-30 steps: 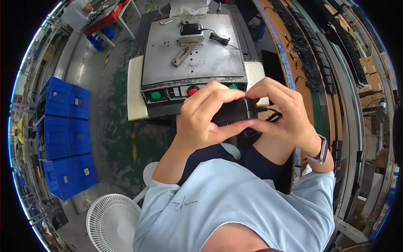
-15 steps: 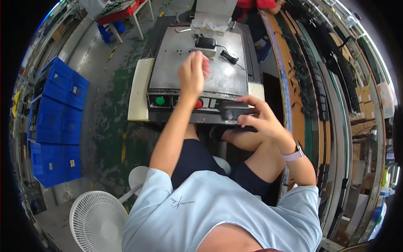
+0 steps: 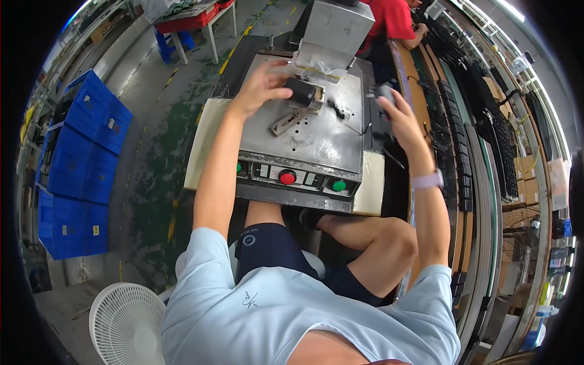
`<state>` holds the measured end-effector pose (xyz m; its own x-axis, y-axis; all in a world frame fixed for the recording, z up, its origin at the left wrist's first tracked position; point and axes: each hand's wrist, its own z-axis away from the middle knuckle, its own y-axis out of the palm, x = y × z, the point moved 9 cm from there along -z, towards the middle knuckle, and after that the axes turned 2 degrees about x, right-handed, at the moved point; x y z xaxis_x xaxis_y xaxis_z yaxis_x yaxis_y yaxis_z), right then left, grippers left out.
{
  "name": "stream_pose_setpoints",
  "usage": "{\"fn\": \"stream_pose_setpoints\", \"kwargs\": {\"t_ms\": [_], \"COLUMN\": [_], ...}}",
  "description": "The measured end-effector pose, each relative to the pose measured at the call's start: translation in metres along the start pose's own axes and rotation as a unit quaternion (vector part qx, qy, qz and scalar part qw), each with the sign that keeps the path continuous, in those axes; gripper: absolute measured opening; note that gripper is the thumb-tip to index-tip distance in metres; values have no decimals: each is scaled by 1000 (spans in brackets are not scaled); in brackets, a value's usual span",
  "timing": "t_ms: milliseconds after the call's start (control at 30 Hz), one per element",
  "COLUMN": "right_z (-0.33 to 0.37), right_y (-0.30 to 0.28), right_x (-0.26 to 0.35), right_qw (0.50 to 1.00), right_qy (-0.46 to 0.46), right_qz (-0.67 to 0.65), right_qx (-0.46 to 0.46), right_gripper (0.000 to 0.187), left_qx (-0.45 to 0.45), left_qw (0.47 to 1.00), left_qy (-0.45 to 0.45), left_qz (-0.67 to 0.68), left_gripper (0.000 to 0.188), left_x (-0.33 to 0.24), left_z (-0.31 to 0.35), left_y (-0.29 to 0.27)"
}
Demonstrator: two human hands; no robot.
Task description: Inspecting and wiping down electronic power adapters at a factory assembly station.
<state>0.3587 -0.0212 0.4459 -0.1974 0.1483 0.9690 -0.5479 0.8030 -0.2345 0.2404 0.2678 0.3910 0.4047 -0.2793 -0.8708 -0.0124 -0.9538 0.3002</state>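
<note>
My left hand (image 3: 260, 91) is over the metal machine plate (image 3: 328, 143), fingers and thumb apart. Its thumb tip meets the left edge of a black power adapter (image 3: 301, 91), which sits at a tilt by a small metal block (image 3: 317, 100); whether it rests fully in the block I cannot tell. Off the plate's right side, my right hand (image 3: 398, 115) grips another dark power adapter (image 3: 383, 94), smeared by motion. A black cable (image 3: 336, 109) lies on the plate right of the block, and a flat metal bracket (image 3: 287, 121) lies in front of it.
A grey press head (image 3: 337, 27) stands behind the plate. Green and red buttons (image 3: 287, 176) line the machine's front. Along the right runs a conveyor line (image 3: 447, 121) with dark parts. Blue bins (image 3: 79, 164) and a white fan (image 3: 128, 325) stand left. A person in red (image 3: 389, 21) sits beyond.
The view has shifted. My left hand has gone from in front of the block to the adapter's left side, fingers spreading. My right hand has carried its adapter from the machine's front toward the conveyor.
</note>
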Motion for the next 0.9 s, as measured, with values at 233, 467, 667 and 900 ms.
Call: {"fn": "stream_pose_setpoints", "kwargs": {"t_ms": [233, 467, 667, 900], "right_z": [-43, -13, 102, 149], "right_y": [136, 167, 102, 134], "right_x": [1, 10, -58, 36], "right_qw": [855, 681, 748, 959], "right_qy": [-362, -247, -234, -73], "right_qz": [366, 672, 596, -146], "right_qx": [68, 154, 177, 231], "right_gripper": [55, 95, 132, 39], "left_qx": [-205, -344, -311, -70], "left_qw": [910, 897, 919, 988], "left_qy": [-10, -103, -19, 14], "left_qz": [359, -260, -242, -137], "left_gripper": [47, 36, 38, 59], "left_x": [-2, 8, 16, -53], "left_z": [179, 260, 217, 117], "left_y": [71, 20, 23, 194]}}
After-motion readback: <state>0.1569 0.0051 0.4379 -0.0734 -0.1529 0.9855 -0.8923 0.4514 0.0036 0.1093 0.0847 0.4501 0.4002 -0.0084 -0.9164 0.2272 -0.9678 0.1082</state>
